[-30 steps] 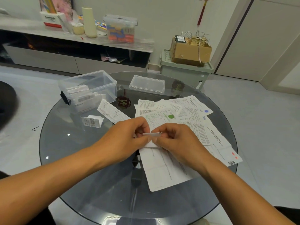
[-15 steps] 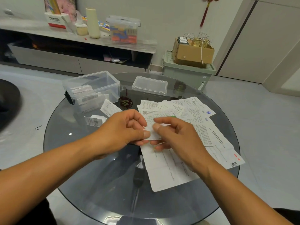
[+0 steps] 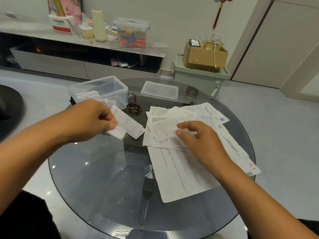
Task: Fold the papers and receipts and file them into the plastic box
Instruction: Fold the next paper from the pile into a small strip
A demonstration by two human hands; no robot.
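White folded receipt (image 3: 117,132) pinched in the left hand (image 3: 89,119), held low over the glass table (image 3: 96,169) just in front of the clear plastic box (image 3: 110,87), above a long receipt (image 3: 131,125) lying flat beside the box. Right hand (image 3: 198,137) over the loose pile of papers (image 3: 172,133) at centre-right, fingers loosely curled with fingertips on the top sheet, whether gripping it impossible to tell. Folded slips (image 3: 86,96) already standing inside the box, its lid (image 3: 159,90) off and lying behind the pile, a large sheet (image 3: 177,173) spread nearest the body.
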